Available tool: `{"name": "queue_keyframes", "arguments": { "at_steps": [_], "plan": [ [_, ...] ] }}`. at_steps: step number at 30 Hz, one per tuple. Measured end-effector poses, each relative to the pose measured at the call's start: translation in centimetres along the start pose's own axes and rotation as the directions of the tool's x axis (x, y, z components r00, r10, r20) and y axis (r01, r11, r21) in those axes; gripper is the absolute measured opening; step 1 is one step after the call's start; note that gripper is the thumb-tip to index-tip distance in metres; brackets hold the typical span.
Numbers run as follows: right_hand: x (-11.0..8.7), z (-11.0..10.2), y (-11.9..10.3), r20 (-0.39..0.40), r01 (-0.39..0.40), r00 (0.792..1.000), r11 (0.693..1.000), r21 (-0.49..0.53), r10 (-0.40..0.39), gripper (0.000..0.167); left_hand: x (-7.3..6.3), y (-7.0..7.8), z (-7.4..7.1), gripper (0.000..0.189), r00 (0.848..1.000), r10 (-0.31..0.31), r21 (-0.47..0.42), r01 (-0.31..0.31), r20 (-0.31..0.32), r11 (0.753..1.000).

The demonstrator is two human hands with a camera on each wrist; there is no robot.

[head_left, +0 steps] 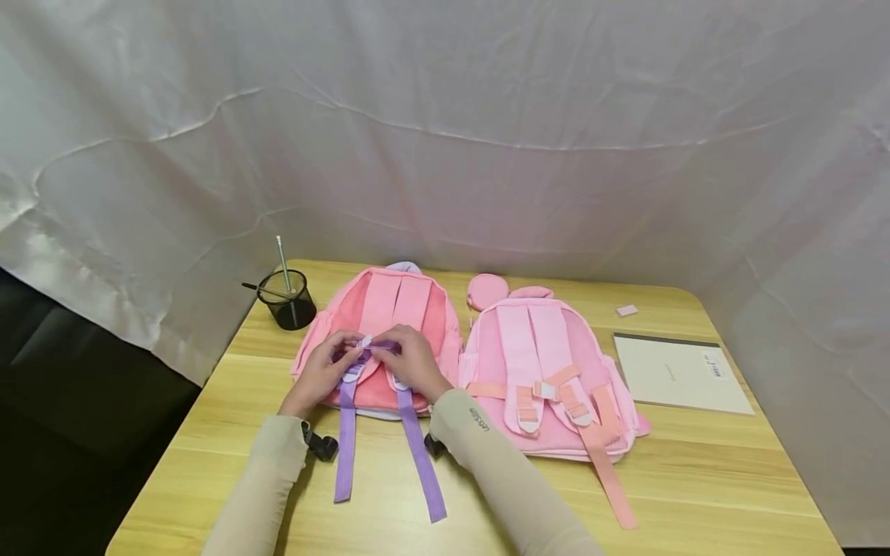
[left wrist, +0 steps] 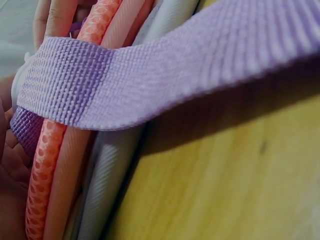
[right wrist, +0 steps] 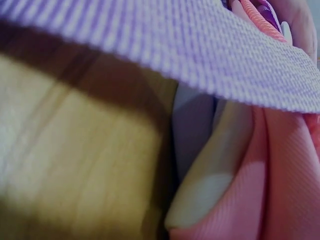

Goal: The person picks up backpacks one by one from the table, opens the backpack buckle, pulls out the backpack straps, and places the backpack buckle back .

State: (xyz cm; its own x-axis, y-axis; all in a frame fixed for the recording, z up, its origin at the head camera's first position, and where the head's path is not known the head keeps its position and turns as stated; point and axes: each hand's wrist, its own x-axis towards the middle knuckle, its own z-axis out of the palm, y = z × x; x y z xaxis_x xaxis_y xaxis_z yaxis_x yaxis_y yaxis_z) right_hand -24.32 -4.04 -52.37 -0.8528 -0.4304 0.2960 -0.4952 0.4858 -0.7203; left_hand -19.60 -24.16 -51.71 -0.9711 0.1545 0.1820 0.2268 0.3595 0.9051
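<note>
Head: over the coral backpack (head_left: pixel 438 326), left on the bench (head_left: pixel 695 479), the left hand (head_left: pixel 323 374) and right hand (head_left: pixel 416 363) pinch a white buckle (head_left: pixel 365 340) and purple webbing (head_left: pixel 386 346) between fingers. Left wrist: the left purple strap (left wrist: pixel 170 75) crosses the backpack's edge. Right wrist: the right purple strap (right wrist: pixel 165 45) slants above.

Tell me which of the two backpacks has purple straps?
The coral-pink backpack, nearer the black mesh cup. Its dangling straps are purple; the lighter pink backpack has orange webbing instead.
</note>
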Motion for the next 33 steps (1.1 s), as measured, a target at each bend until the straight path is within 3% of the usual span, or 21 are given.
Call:
{"name": "queue_keyframes", "arguments": {
  "at_steps": [5, 10, 18, 24, 29, 33],
  "plan": [
    [-0.1, -0.1, -0.2, -0.006, -0.016, 1.0, 1.0, 0.01, 0.016, 0.018, 0.4, -2.0, 0.1, 0.026, 0.999, 0.027, 0.007, -0.027, -0.023, 1.0],
    [-0.1, -0.1, -0.4, -0.012, -0.015, 1.0, 1.0, 0.013, 0.015, 0.018, 0.4, -2.5, 0.1, 0.025, 0.999, 0.029, -0.011, -0.03, -0.027, 0.999],
    [0.1, 0.2, -0.4, -0.021, -0.023, 1.0, 1.0, -0.008, 0.023, 0.019, 0.3, -2.3, 0.0, 0.024, 1.0, 0.024, 0.033, -0.024, -0.01, 0.999],
    [0.1, 0.3, -0.4, -0.008, -0.026, 1.0, 0.999, 0.031, 0.027, 0.021, 0.3, -2.3, 0.0, 0.023, 1.0, 0.013, 0.062, -0.012, -0.015, 0.998],
    [0.0, 0.2, 0.0, -0.014, -0.008, 1.0, 1.0, -0.015, 0.008, 0.026, 0.3, -2.3, 0.3, 0.024, 1.0, 0.002, 0.055, -0.001, -0.028, 0.998],
    [-0.1, 0.1, 0.2, -0.038, -0.007, 0.999, 0.999, -0.048, 0.005, 0.025, 0.1, -1.1, 0.3, 0.025, 0.999, 0.02, 0.037, -0.019, -0.028, 0.999]
  ]
}}
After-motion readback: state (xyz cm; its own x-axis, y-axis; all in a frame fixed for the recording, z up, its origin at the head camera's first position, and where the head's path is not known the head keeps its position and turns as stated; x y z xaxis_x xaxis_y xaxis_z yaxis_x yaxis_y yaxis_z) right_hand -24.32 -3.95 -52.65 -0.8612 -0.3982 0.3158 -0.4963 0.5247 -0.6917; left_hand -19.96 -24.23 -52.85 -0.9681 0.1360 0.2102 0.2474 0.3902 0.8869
